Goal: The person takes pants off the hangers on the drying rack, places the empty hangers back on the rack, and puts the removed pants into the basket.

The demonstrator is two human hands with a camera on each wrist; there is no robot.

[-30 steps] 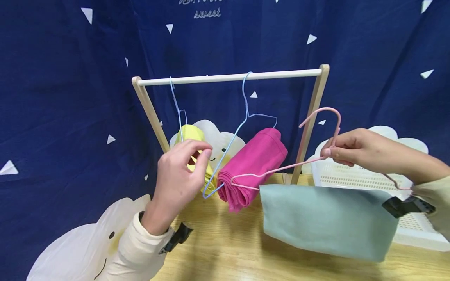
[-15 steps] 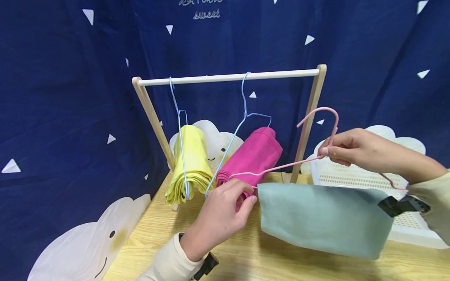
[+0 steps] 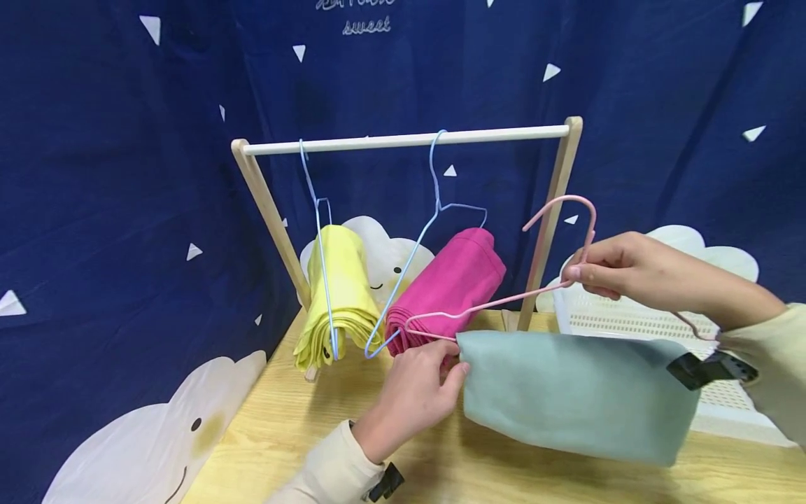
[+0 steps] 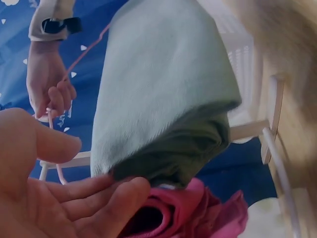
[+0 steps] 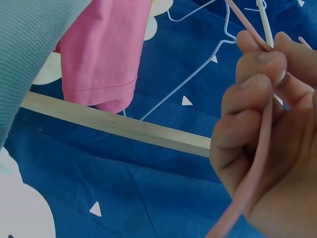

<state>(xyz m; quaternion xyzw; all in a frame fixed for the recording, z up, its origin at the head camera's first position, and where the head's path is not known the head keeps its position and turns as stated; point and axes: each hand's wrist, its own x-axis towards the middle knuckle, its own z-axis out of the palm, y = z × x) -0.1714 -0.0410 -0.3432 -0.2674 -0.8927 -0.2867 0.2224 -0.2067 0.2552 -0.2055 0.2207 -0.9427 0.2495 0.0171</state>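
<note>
Left sleeve: cream point(image 3: 334, 465), coming in from the bottom of the head view, with a black strap point(image 3: 385, 483) at the wrist.
Left hand: the person's left hand point(image 3: 412, 395) is at the left edge of the pale green cloth; the left wrist view shows its fingers extended, the thumb held apart, and the fingertips at the cloth's corner, with no grip around it.
Green cloth: the pale green cloth point(image 3: 579, 399), folded in layers, hangs over the lower bar of the pink hanger, between the two hands and above the wooden table point(image 3: 252, 448).
Pink hanger: the pink hanger point(image 3: 516, 298) is held in the air; its hook is up and bare, in front of the rack's right post, and its left end sticks out past the cloth.
Right hand: the person's right hand point(image 3: 620, 269) grips the hanger just below the hook, thumb against curled fingers; its sleeve point(image 3: 771, 364) is cream too.
Blue hangers: two on the rail, one carrying a rolled magenta cloth point(image 3: 450, 287) near the middle, the other a yellow cloth point(image 3: 340, 280) toward the left.
Rack: a small wooden rack point(image 3: 403, 142) with a white rail and pale wooden posts.
Basket: a white perforated basket point(image 3: 630, 304), on the table at right, partly hidden by the green cloth and right arm.
Backdrop: a dark blue curtain point(image 3: 126, 210) with white triangles, lettering and smiling clouds.
</note>
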